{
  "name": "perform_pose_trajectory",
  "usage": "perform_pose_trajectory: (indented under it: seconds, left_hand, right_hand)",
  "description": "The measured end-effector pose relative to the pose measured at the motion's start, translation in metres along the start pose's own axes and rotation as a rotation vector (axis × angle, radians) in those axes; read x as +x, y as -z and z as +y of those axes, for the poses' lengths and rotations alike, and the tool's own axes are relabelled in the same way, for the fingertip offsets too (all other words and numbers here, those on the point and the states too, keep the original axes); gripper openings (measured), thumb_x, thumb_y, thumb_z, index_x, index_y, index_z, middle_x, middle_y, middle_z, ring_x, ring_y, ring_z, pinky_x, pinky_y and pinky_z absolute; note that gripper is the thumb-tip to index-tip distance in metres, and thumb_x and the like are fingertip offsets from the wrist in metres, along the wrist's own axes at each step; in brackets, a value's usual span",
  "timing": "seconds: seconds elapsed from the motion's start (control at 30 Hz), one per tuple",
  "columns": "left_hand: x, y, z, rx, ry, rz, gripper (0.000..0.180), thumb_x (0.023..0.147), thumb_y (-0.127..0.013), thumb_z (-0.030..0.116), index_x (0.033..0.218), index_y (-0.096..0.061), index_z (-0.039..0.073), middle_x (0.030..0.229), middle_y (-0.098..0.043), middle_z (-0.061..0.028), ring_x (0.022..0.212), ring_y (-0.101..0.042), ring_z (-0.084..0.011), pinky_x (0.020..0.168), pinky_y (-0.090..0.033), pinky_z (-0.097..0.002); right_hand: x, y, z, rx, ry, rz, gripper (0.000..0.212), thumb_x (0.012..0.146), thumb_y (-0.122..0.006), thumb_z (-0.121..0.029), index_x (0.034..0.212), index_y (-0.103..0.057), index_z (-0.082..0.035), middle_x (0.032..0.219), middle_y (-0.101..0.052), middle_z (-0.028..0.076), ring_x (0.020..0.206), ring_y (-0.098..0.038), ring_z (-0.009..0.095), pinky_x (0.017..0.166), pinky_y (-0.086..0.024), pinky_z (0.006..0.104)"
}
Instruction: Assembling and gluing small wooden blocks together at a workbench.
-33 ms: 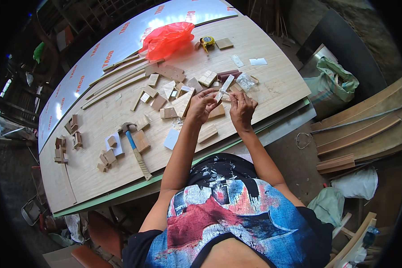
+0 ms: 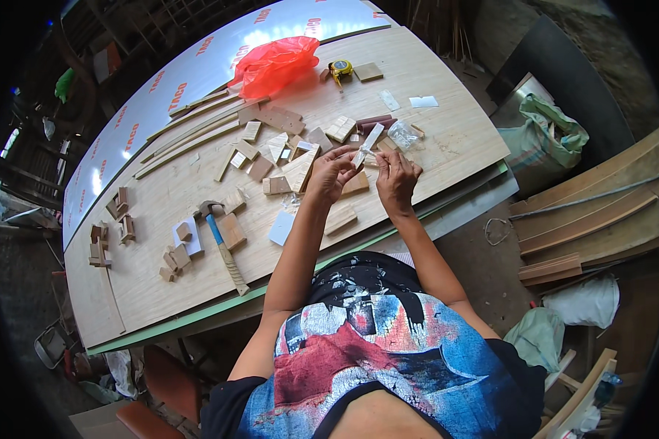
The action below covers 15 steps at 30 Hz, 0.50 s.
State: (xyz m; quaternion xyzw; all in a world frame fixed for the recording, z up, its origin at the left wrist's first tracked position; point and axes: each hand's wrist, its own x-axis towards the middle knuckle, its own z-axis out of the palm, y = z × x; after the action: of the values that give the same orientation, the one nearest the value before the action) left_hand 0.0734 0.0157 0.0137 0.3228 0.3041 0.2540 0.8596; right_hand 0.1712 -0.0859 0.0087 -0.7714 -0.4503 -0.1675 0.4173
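Over the near right part of the table, my left hand (image 2: 332,174) and my right hand (image 2: 397,183) work close together with bent fingers. Between them is a small whitish, see-through piece that looks like thin plastic (image 2: 364,151), pinched by my left fingertips. My right fingers are pressed together beside it; whether they grip its edge or something tiny cannot be made out. A pale flat strip (image 2: 373,134) shows just beyond. Crumpled clear plastic (image 2: 403,134) lies past my right hand. Wood blocks, among them a long pale one (image 2: 300,172), lie beside my left hand.
A hammer (image 2: 223,245) with a blue and tan handle lies left of my arm, near small wood blocks (image 2: 176,257). Farther off are a red plastic bag (image 2: 274,66), a yellow tape measure (image 2: 340,69) and long wood strips (image 2: 190,146). A sack (image 2: 542,135) stands off the table's right side.
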Motion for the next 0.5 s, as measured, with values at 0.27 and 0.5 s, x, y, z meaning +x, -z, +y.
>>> perform_pose_trajectory:
  seconds: [0.27,0.5]
  left_hand:
    - [0.0013,-0.0008,-0.0014,-0.099,-0.006,0.020,0.043,0.067,-0.058,-0.010,0.106,-0.040,-0.008,0.094,-0.055,-0.0154,0.078,-0.059,-0.0209,0.069,-0.053,-0.0294]
    - [-0.0003,-0.0004,-0.0015,-0.005,-0.077,0.107,0.047,0.064,-0.055,-0.015,0.107,-0.038,-0.009,0.095,-0.056,-0.0165,0.077,-0.059,-0.0214,0.067,-0.053,-0.0274]
  right_hand:
    - [-0.0002,-0.0033,0.0009,-0.036,0.029,-0.012,0.006,0.078,-0.054,-0.017,0.079,-0.052,-0.012,0.072,-0.052,0.001,0.067,-0.051,0.018,0.064,-0.028,0.0324]
    - [-0.0043,-0.0085,-0.0031,-0.001,0.025,-0.035,0.007,0.076,-0.056,-0.017,0.078,-0.052,-0.012,0.071,-0.052,0.001,0.066,-0.051,0.018,0.064,-0.028,0.0329]
